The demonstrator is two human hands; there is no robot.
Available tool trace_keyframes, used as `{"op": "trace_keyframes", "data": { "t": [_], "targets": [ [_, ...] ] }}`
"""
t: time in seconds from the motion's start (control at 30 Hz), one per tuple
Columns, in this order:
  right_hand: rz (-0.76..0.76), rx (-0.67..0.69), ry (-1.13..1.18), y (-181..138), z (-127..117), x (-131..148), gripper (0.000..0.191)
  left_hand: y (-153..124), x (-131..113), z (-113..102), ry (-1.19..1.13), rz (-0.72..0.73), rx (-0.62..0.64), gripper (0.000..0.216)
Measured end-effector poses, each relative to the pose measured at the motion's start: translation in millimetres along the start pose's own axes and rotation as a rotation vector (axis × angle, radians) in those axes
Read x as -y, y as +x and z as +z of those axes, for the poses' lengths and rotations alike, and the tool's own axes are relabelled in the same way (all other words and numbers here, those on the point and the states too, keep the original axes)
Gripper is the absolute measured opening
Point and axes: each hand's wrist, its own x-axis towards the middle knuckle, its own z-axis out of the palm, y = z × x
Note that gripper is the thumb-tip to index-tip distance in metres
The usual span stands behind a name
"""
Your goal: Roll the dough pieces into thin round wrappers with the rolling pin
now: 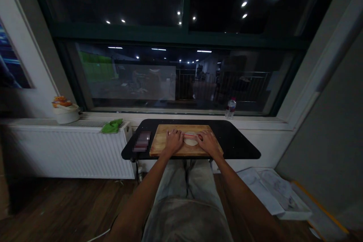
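Observation:
A wooden cutting board (161, 145) lies on a small black table. Near its middle is a pale, round, flat piece of dough (191, 143). Across the dough runs a reddish rolling pin (189, 136), lying left to right. My left hand (174, 140) is closed over the pin's left end, at the left of the dough. Over the right end my right hand (208, 143) is closed too, its fingers beside the dough's edge. Both ends of the pin are hidden under my hands.
The black table (238, 145) stands against the window sill. A blurred-out dark reddish item (142, 141) lies left of the board. A water bottle (231, 108) stands on the sill. On the radiator (85, 155) are a white tub (66, 114) and a green cloth (112, 126).

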Motion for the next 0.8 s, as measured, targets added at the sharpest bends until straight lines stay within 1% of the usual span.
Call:
{"op": "trace_keyframes", "data": {
  "t": [0.1, 0.17, 0.23, 0.33, 0.43, 0.5, 0.57, 0.6, 0.73, 0.8],
  "targets": [
    [0.097, -0.010, -0.060, 1, -3, 5, 0.046, 3, 1, 0, -0.007, -0.032, 0.047, 0.043],
    [0.152, -0.011, -0.101, 2, -4, 7, 0.046, 3, 1, -1, -0.013, -0.040, 0.046, 0.043],
    [0.160, -0.017, -0.134, 2, -3, 7, 0.045, 3, 1, -3, -0.016, -0.041, 0.036, 0.043],
    [0.088, -0.001, -0.182, 1, -1, 2, 0.044, 3, 0, -7, -0.005, -0.072, 0.033, 0.048],
    [-0.061, 0.045, -0.227, 3, 0, -8, 0.048, 3, -2, -8, 0.022, -0.127, 0.043, 0.052],
    [-0.149, 0.072, -0.249, 8, 1, -16, 0.050, 3, -4, -8, 0.043, -0.116, 0.037, 0.049],
    [-0.178, 0.112, -0.267, 15, 2, -21, 0.053, 3, -5, -7, 0.058, -0.081, 0.024, 0.045],
    [-0.167, 0.135, -0.275, 20, 3, -22, 0.055, 3, -6, -7, 0.061, -0.070, 0.019, 0.045],
    [-0.035, 0.202, -0.280, 35, 4, -19, 0.059, 4, -6, -3, 0.044, -0.079, 0.022, 0.048],
    [-0.008, 0.228, -0.267, 38, 2, -16, 0.060, 4, -5, -2, 0.034, -0.077, 0.016, 0.047]
  ]
}}
